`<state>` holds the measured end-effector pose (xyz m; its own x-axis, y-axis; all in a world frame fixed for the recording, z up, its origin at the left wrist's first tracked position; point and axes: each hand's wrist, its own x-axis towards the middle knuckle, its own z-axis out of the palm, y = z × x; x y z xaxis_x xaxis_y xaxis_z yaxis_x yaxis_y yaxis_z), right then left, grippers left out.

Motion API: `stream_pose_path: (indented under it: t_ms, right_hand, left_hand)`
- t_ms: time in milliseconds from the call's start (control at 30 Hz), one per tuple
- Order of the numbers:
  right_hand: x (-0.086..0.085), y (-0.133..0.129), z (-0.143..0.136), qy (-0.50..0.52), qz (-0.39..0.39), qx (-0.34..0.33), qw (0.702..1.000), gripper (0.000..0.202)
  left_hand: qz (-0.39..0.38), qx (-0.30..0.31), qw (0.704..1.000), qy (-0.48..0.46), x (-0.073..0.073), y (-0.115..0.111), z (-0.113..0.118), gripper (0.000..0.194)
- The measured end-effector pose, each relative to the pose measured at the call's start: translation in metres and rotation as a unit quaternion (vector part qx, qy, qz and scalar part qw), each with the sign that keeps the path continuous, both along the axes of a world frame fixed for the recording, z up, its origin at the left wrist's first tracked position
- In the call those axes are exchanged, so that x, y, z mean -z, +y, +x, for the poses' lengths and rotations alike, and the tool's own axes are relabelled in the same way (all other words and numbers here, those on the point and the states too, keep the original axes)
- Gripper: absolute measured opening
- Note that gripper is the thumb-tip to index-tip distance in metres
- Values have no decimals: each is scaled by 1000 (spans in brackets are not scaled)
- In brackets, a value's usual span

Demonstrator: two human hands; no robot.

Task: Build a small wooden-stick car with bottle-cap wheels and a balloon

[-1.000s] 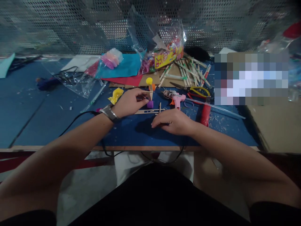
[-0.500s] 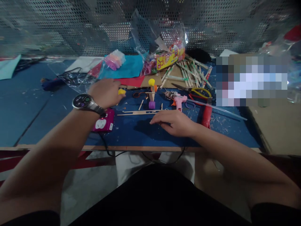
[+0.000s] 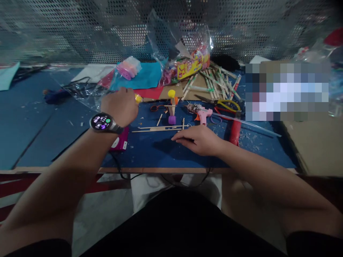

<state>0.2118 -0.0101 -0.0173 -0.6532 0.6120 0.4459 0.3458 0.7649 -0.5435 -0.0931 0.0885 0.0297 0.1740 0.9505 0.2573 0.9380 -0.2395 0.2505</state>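
Note:
My left hand (image 3: 120, 107), a watch (image 3: 102, 122) on its wrist, is curled over the table, its fingers mostly hidden behind the back of the hand. A small yellow piece (image 3: 138, 98) shows at its far right side, seemingly in the fingertips. My right hand (image 3: 198, 140) hovers low over the near part of the table, thumb and fingers slightly apart, with nothing visible between them. Beyond it stands a small bundle of sticks (image 3: 173, 109) with a yellow ball on top and orange and purple pieces attached. Thin wooden sticks (image 3: 158, 129) lie in front of the bundle.
A pink glue gun (image 3: 204, 115), yellow-handled pliers (image 3: 229, 104) and a red-handled tool (image 3: 235, 134) lie to the right. Behind are a clear bag with a yellow label (image 3: 189, 69), paper rolls (image 3: 214, 84) and blue sheets (image 3: 148, 76). A magenta box (image 3: 122, 139) sits beneath my left wrist.
My left hand has turned and curled inward, and the yellow piece has shifted slightly away from me with it. My right hand has barely moved.

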Motion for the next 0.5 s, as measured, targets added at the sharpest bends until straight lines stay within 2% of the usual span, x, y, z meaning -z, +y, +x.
stream_pose_path:
  t_ms: [67, 133, 167, 200, 233, 300, 333, 400, 433, 500]
  right_hand:
    - [0, 0, 0, 8, 2, -3, 1000, 25]
    - [-1, 1, -1, 32, 10, -4, 999, 28]
    - [-2, 2, -1, 45, 11, -2, 999, 28]
    - [-3, 2, -1, 58, 7, 1, 998, 26]
    - [-3, 3, -1, 73, -1, 2, 997, 22]
    - [-5, 4, 1, 115, -15, -3, 993, 17]
    - [-5, 5, 2, 139, -16, -10, 990, 21]
    - [-6, 5, 4, 181, -1, -20, 983, 32]
    - [-6, 5, 4, 195, 10, -22, 981, 36]
    - [-6, 4, 5, 207, 28, -14, 978, 40]
  left_hand:
    - [20, -1, 1000, 20, -17, -20, 11, 57]
    - [83, 20, 995, 60, -29, -37, 19, 67]
    - [118, 63, 989, 59, -32, -44, 21, 69]
    - [166, 134, 976, 38, -32, -51, 23, 74]
    - [222, 223, 949, 0, -29, -57, 25, 78]
    - [262, 326, 903, -99, -18, -69, 33, 81]
    - [250, 353, 888, -156, -10, -74, 39, 78]
    - [174, 358, 871, -288, 7, -84, 53, 82]
    - [121, 343, 870, -332, 15, -88, 61, 85]
    - [50, 357, 857, -369, 26, -92, 76, 86]
